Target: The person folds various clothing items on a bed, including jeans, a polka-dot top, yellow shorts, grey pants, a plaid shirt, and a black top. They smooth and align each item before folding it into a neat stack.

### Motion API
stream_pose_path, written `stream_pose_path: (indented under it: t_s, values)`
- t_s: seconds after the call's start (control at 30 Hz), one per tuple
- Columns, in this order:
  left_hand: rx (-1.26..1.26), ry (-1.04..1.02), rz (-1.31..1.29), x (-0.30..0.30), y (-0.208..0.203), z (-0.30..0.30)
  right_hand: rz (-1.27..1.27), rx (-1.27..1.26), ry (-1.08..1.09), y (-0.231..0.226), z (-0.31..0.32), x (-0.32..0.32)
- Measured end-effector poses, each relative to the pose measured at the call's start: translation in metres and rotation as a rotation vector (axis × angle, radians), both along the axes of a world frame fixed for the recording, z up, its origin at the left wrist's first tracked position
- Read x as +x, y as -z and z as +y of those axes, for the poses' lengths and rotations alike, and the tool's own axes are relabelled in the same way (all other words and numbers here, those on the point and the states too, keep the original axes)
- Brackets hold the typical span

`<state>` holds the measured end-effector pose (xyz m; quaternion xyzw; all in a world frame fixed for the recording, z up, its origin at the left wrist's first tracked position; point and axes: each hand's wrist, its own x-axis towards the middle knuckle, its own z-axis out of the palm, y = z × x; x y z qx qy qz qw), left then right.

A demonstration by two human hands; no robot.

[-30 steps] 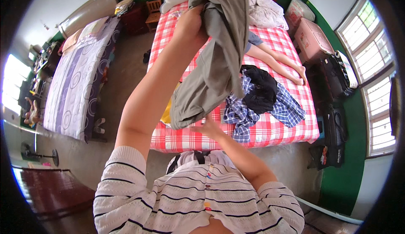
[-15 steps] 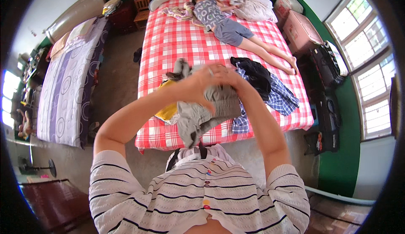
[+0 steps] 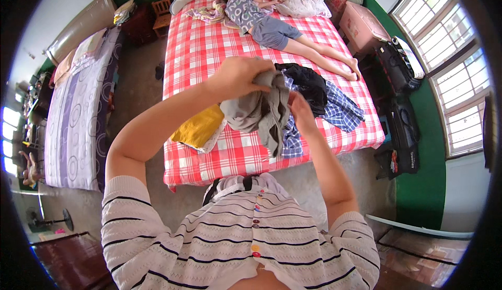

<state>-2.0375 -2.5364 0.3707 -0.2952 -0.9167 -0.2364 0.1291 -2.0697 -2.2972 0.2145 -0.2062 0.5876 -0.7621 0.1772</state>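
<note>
i'm seeing the left hand (image 3: 239, 77) gripping a bunched grey-green cloth garment (image 3: 269, 125), its length hanging bodyward; the right hand (image 3: 301, 115) is flanking its right side, grip unclear.

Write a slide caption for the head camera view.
Left hand grips a grey garment, right hand at its side, over a red-and-white checked bedspread.

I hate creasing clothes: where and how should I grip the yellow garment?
Probably its near-left corner, approached from the near side: the yellow garment lies on the bed with that corner exposed, while the grey garment crowds its right end.
</note>
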Motion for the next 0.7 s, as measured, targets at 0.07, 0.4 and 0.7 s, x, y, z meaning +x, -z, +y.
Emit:
stream_pose_path:
  t_s: [0.07,0.4,0.7]
  values:
    - [0.101,-0.074,0.065,-0.004,-0.016,-0.006,0.079,0.111,-0.005,0.024,0.010,0.028]
    - [0.149,-0.286,0.106,-0.040,-0.081,-0.029,0.367,0.601,0.538,-0.078,0.086,-0.034]
    - [0.969,-0.259,0.133,-0.006,-0.187,-0.106,0.788,0.060,0.702,-0.358,0.146,-0.035]
